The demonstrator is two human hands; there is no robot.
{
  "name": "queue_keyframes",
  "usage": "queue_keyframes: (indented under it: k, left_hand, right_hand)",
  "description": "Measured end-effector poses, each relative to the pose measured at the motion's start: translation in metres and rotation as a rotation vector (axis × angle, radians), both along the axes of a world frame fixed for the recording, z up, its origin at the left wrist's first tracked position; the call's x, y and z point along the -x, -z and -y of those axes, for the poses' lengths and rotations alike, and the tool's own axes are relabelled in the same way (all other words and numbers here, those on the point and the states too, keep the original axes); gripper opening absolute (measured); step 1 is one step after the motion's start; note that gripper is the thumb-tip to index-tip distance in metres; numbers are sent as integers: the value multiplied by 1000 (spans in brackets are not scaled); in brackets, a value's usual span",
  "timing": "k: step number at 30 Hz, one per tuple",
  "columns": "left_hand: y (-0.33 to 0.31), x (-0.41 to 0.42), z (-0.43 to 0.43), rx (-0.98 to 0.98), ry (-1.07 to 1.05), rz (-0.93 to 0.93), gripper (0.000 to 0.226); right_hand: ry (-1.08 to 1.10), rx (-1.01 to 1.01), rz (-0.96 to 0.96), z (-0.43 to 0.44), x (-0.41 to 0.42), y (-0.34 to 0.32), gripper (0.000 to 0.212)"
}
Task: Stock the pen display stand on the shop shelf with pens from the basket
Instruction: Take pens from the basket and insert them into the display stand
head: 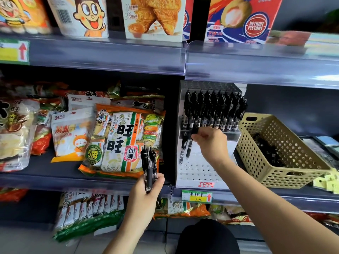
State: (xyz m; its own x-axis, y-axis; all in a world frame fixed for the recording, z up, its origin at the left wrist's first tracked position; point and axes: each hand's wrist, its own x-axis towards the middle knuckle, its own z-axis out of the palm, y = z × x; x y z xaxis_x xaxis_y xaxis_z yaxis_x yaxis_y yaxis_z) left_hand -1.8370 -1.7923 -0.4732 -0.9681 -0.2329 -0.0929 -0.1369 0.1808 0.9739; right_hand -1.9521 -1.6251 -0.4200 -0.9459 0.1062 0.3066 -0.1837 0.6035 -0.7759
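The top rows of the stand (198,173) are packed with black pens (214,109). They are too many and too close to count. Inside the basket (275,162) lie more dark pens (269,151), but they are a blurry heap and cannot be counted either. The right hand (211,142) hides part of the stand's middle ledge.

The right hand is up at the stand's lower row. Its thumb and fingers pinch the top of one pen (194,128), which points down into the stand. The other fingers are curled in.

The left hand (145,195) is low, in front of the shelf (55,178) edge and well left of the stand. Its fingers are wrapped round a bunch (149,165) of black pens held upright. At least three pens show in the bunch; the hand covers their lower ends, so the full count cannot be told.

There is one stand and one basket. The basket sits on the shelf just right of the stand. Two pens show in the lower row: the pinched one and a second pen (182,151) just left of it. Snack bags (124,140) lie on the shelf to the left of the stand. One price tag (197,196) hangs under it.
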Motion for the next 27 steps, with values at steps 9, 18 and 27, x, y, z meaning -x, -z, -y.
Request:
queue_keyframes:
  k: [9,18,27]
  left_hand:
    - [4,2,1,-42,-10,28,11]
    - [0,1,-3,-52,14,29,15]
    - [-3,0,-16,-112,-18,18,17]
  right_hand:
    - [42,-86,57,3,1,20,11]
    - [37,-71,92,-2,-3,29,14]
    - [-279,70,143,8,-58,15,18]
